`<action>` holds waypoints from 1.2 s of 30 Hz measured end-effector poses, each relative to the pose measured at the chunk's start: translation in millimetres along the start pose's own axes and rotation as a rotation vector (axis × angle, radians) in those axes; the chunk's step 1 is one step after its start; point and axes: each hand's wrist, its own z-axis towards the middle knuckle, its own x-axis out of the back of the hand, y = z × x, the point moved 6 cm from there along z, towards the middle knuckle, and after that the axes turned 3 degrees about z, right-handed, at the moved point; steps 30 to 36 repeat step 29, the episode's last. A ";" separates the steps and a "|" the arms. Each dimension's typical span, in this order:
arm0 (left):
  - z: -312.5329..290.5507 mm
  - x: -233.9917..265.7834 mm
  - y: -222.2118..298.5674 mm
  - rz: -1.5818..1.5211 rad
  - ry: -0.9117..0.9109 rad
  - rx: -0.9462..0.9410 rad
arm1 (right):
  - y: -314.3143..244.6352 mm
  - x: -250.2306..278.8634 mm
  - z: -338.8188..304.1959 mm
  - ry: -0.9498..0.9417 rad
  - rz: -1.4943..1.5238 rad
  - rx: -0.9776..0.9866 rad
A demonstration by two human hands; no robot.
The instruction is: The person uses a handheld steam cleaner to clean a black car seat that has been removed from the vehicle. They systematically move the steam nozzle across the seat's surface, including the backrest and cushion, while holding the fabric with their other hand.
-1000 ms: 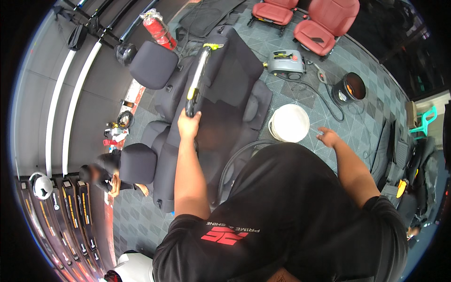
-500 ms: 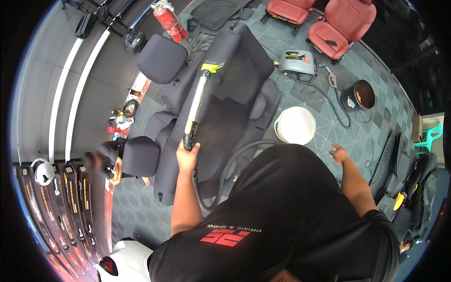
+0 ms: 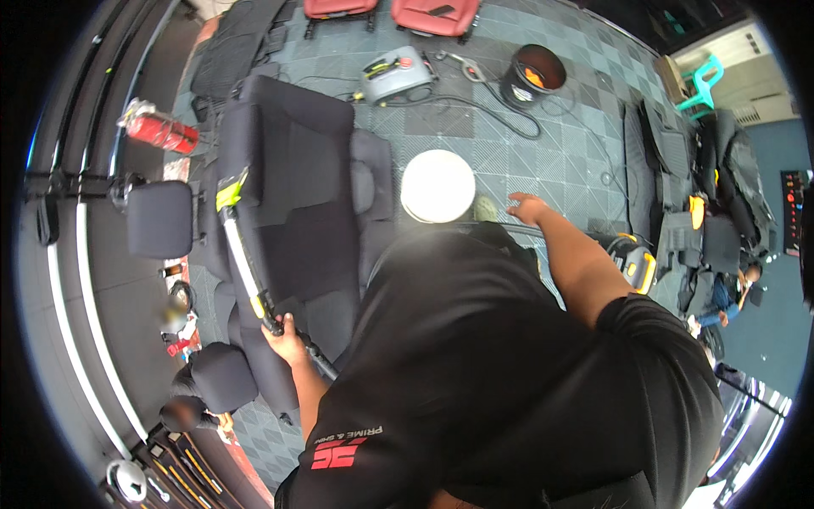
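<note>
My left hand is wrapped round the black handle of a vacuum wand with a pale, shiny tube. Its yellow-green nozzle lies over the outer side of a dark grey car bench seat; whether it touches the fabric, I cannot tell. A black hose runs from the handle down beside my shirt. Out to the right, my right hand is empty, fingers apart, above the floor. Left of that hand stands a white bucket.
Beyond the bucket are a grey cleaning machine with a hose and a black bucket. A yellow-and-black machine stands by my right arm. Red seats are at the back. Another person crouches behind a headrest, left.
My view has swung to the right, so the seat now appears further left. The yellow-and-black machine has come into sight. My left hand still holds the wand; my right hand remains empty.
</note>
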 end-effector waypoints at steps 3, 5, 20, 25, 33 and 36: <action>-7.5 -20.6 -10.9 -0.070 0.021 0.071 | 35.9 -0.7 14.0 -0.016 0.064 -0.092; -16.7 -23.9 -16.4 -0.025 0.056 0.092 | 37.2 11.3 21.7 -0.061 0.108 -0.105; -96.0 -42.2 61.0 0.562 0.133 0.751 | 180.4 168.3 349.8 0.183 0.014 -0.411; -107.8 -39.8 82.3 0.714 0.281 0.915 | 211.0 274.9 499.3 0.536 -0.098 -0.402; -124.3 -70.0 72.6 0.668 0.221 0.923 | 254.9 294.6 605.8 0.035 -0.082 -0.398; -124.3 -70.0 72.6 0.668 0.221 0.923 | 254.9 294.6 605.8 0.035 -0.082 -0.398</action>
